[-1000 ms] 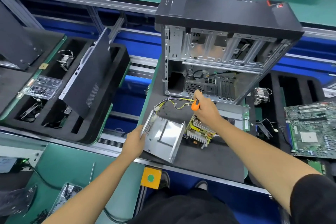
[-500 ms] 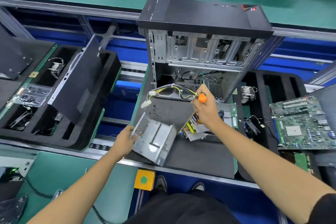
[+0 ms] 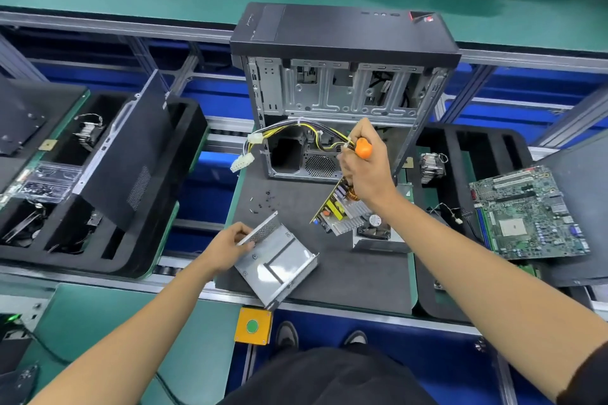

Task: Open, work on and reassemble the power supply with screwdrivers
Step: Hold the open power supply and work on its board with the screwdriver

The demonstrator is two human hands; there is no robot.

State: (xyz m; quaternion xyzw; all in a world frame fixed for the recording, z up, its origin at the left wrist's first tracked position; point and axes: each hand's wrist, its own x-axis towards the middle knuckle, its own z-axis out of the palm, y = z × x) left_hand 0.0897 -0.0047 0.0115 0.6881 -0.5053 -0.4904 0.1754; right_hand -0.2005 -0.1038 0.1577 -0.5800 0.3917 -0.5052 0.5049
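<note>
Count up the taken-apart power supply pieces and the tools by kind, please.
Metal housing halves: 2, cover and fan base
Circuit board: 1
Orange screwdriver: 1
Total: 4

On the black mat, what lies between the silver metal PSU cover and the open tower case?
In the head view, small black screws lie scattered on the black mat between the silver metal cover and the open tower case; otherwise bare mat.

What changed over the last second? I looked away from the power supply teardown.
The right hand, gripping the orange-handled screwdriver, lifted the circuit board and its cable bundle up off the mat. The left hand kept holding the metal housing.
</note>
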